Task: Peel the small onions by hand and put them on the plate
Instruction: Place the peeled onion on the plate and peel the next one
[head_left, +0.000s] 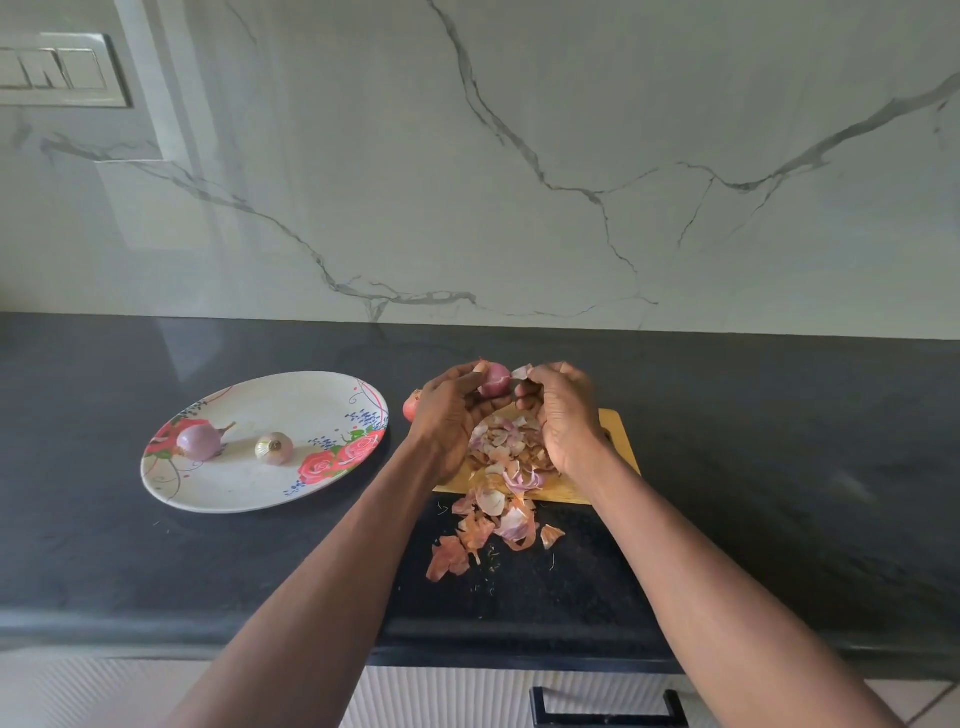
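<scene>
A black stone countertop carries an oval floral plate with two peeled onions on it, well left of a wooden cutting board heaped with onion skins. Above the board, the left hand grips a small purple onion, while the right hand pinches a skin flake beside it. Another unpeeled onion lies behind the left hand.

- Cutting board: on the countertop.
- Plate: left of the board, carrying two onions.
- Peel pile: on the board, spilling over its near edge.
- Unpeeled onion: just left of the board.
</scene>
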